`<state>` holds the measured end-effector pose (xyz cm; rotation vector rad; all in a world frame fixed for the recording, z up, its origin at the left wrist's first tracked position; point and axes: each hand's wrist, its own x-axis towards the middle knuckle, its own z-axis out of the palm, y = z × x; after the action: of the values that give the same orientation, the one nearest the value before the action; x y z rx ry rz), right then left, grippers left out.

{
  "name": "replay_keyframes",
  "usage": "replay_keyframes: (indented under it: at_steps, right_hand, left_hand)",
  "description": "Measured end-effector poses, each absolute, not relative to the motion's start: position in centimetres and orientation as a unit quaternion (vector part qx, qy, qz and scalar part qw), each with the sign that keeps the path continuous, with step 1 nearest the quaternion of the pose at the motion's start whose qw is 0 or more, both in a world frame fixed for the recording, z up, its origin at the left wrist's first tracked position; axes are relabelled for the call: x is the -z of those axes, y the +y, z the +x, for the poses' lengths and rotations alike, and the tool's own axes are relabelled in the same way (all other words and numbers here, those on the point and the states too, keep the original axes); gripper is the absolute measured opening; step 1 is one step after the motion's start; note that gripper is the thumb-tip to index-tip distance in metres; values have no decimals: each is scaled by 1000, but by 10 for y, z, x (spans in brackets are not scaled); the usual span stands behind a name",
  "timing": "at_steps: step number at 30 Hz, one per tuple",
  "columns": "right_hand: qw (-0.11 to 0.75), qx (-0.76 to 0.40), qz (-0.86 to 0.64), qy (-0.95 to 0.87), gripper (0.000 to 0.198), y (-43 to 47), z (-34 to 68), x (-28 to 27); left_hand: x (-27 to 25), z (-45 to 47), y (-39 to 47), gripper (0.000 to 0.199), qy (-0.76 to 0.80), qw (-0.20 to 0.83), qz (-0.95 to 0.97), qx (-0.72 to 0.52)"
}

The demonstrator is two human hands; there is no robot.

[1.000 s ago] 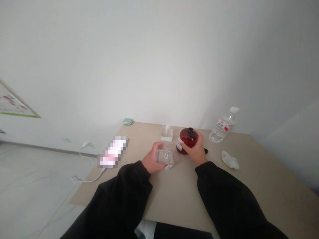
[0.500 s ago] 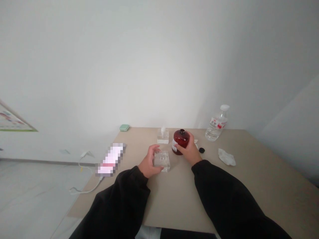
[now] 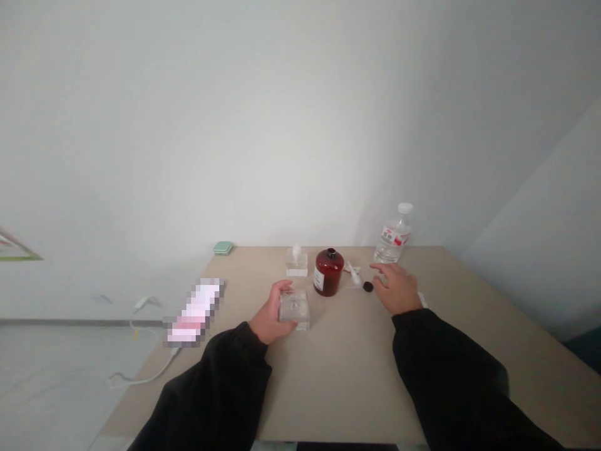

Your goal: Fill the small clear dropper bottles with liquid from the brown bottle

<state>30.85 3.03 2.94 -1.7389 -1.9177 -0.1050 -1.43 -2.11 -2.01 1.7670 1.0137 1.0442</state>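
My left hand (image 3: 270, 318) is wrapped round the side of a square clear glass container (image 3: 295, 305) on the table, thumb in front and fingers behind. To its right a dark red-brown bottle (image 3: 329, 272) with a white label stands upright, its neck uncapped. My right hand (image 3: 398, 290) hovers with fingers apart and nothing in them, just right of a small black cap (image 3: 368, 287). A small white plastic piece (image 3: 355, 277) lies between the bottle and the cap. Behind the container stands another clear square glass piece (image 3: 297, 269) with a white rounded top.
A water bottle (image 3: 389, 244) stands at the back right, beyond my right hand. White tissue (image 3: 423, 300) is mostly hidden behind that hand. At left lies a blurred phone (image 3: 195, 312) with a white cable (image 3: 159, 374). A green case (image 3: 223, 248) sits at the back left corner.
My right hand has let go of the dark bottle and moved right, past the black cap, now covering most of the tissue. My left hand keeps its hold. The view has shifted slightly.
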Motion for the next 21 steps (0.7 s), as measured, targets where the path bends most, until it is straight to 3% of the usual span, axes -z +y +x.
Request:
replay_keyframes:
  at_steps: [5, 21]
  right_hand:
    - [138, 25, -676, -723, 36, 25, 317, -21]
    - [134, 85, -654, -740, 45, 31, 305, -13]
  left_hand:
    - [21, -15, -21, 94, 405, 410, 700, -422]
    - [20, -14, -22, 92, 422, 403, 696, -418]
